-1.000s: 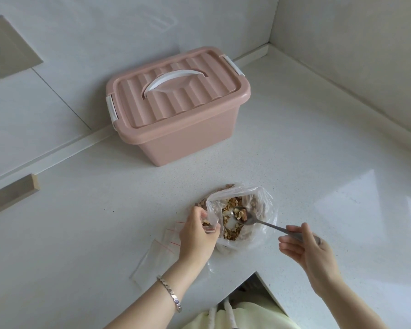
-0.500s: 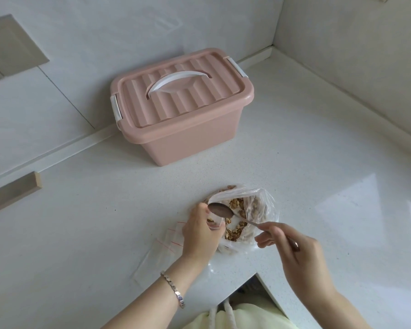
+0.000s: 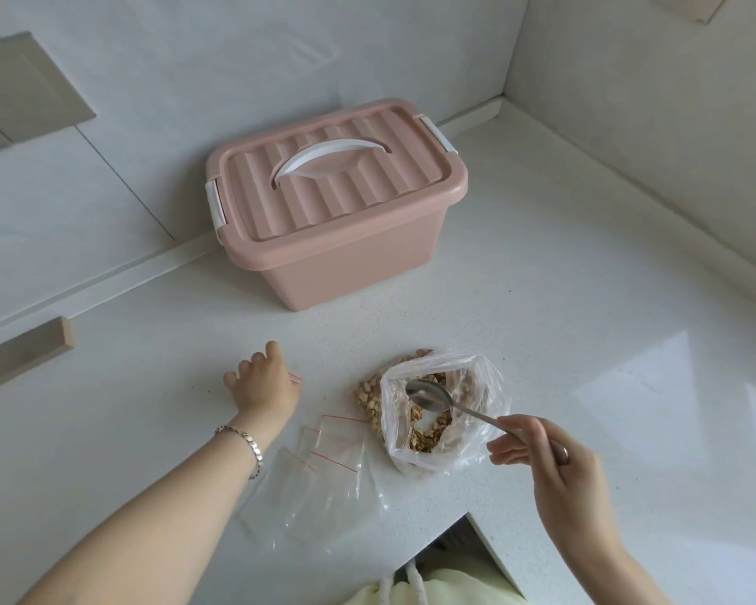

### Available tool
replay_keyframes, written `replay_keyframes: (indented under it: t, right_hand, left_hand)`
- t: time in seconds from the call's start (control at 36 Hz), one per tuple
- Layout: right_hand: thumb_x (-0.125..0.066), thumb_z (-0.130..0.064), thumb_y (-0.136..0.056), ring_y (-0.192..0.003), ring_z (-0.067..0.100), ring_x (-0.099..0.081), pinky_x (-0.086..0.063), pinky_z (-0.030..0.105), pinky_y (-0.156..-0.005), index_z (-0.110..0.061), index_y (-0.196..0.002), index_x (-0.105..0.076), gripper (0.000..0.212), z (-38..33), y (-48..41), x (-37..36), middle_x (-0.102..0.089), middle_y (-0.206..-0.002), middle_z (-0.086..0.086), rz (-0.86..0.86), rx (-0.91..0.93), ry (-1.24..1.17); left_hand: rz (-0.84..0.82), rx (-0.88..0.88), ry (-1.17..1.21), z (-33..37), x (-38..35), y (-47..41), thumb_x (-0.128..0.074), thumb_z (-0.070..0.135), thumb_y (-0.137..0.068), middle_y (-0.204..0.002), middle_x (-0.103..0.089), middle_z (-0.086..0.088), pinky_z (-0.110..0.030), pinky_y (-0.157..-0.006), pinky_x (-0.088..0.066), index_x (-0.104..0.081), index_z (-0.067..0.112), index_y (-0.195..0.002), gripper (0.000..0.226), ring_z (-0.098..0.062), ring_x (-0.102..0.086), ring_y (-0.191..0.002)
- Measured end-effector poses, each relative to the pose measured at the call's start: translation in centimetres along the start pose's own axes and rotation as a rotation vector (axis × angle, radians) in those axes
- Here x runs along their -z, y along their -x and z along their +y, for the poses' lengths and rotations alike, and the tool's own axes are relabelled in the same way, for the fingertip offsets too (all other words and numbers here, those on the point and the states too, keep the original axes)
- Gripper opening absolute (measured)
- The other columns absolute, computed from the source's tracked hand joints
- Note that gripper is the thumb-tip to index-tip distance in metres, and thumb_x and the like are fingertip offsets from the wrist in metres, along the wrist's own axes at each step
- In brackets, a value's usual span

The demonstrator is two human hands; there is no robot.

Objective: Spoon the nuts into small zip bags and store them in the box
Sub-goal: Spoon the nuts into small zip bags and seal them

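A pink lidded box (image 3: pixel 337 264) with a white handle stands shut at the back of the white counter (image 3: pixel 585 325). An open clear plastic bag (image 3: pixel 485 388) of chopped nuts (image 3: pixel 369 399) lies in front of it. My right hand (image 3: pixel 559 469) holds a metal spoon (image 3: pixel 428 395) by the handle, its bowl empty and raised over the bag's mouth. My left hand (image 3: pixel 265 386) is left of the nut bag, palm down and fingers curled over a small zip bag (image 3: pixel 295 377); only the bag's red-striped edge shows. Several empty small zip bags (image 3: pixel 324 469) lie flat near my left forearm.
A wooden strip (image 3: pixel 23 351) juts from the wall at the left. Walls close the counter at the back and right. The counter's front edge has a notch (image 3: pixel 468 521) near my body, with pale fabric below it.
My left hand left the nut bag's mouth and moved left with the small zip bag. The spoon, first among the nuts, rose and now hovers empty over the nut bag.
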State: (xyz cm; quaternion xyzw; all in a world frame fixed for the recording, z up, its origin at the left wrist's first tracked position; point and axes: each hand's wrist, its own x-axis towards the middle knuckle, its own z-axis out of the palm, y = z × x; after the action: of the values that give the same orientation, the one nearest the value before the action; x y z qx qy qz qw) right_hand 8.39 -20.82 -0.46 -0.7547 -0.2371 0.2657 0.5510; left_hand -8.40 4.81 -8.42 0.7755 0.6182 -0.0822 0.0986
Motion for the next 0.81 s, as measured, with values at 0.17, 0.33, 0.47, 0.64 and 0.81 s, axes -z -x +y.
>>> replay_keyframes:
  t: [0.17, 0.33, 0.47, 0.64, 0.81]
  right_hand:
    - [-0.045, -0.062, -0.078, -0.062, 0.014, -0.068, -0.055, 0.027, -0.064, -0.022, -0.080, -0.068, 0.045, 0.0, 0.1, -0.3, -0.071, -0.069, 0.002, 0.014, -0.032, -0.038]
    - [-0.043, -0.041, -0.081, -0.061, 0.015, -0.067, -0.056, 0.029, -0.065, -0.020, -0.080, -0.067, 0.032, 0.3, -0.2, -0.3, -0.071, -0.069, 0.002, 0.026, -0.039, -0.026]
    - [-0.043, -0.034, -0.084, -0.060, 0.015, -0.067, -0.055, 0.025, -0.063, -0.018, -0.079, -0.067, 0.029, 0.5, -0.2, -0.3, -0.071, -0.068, 0.002, 0.027, -0.048, -0.024]
    - [-0.044, -0.018, -0.092, -0.062, 0.015, -0.068, -0.054, 0.021, -0.063, -0.017, -0.080, -0.067, 0.026, 0.7, -0.1, -0.5, -0.071, -0.069, 0.001, 0.010, -0.037, 0.016]
    - [-0.045, -0.018, -0.093, -0.062, 0.015, -0.067, -0.053, 0.019, -0.062, -0.018, -0.079, -0.068, 0.027, 0.5, -0.1, -0.8, -0.071, -0.068, 0.002, -0.005, -0.025, 0.031]
  left_hand:
    - [-0.091, 0.016, 0.173, -0.2, -0.2, -0.4, -0.069, 0.032, -0.075, -0.116, -0.053, -0.017, -0.037, -0.080, -0.040, -0.039, 0.007, -0.118, 0.058, -0.035, -0.048, -0.109]
    - [0.003, -0.129, 0.174, 0.0, 0.0, 2.1, -0.070, 0.028, -0.078, -0.126, -0.046, -0.014, -0.041, -0.092, -0.037, -0.044, 0.011, -0.127, 0.058, -0.034, -0.043, -0.116]
    - [-0.080, -0.103, 0.104, -1.0, -0.9, 5.8, -0.062, 0.029, -0.083, -0.129, -0.043, -0.010, -0.038, -0.091, -0.040, -0.046, 0.014, -0.124, 0.046, -0.030, -0.041, -0.120]
    - [-0.283, 0.022, 0.034, -2.9, -2.5, 8.2, -0.049, 0.025, -0.090, -0.130, -0.041, -0.008, -0.035, -0.092, -0.041, -0.036, 0.016, -0.128, 0.041, -0.027, -0.038, -0.123]
    - [-0.264, 0.020, 0.191, -4.7, -3.7, 7.9, -0.061, 0.017, -0.085, -0.119, -0.054, -0.008, -0.034, -0.091, -0.043, -0.045, 0.014, -0.121, 0.039, -0.027, -0.047, -0.115]
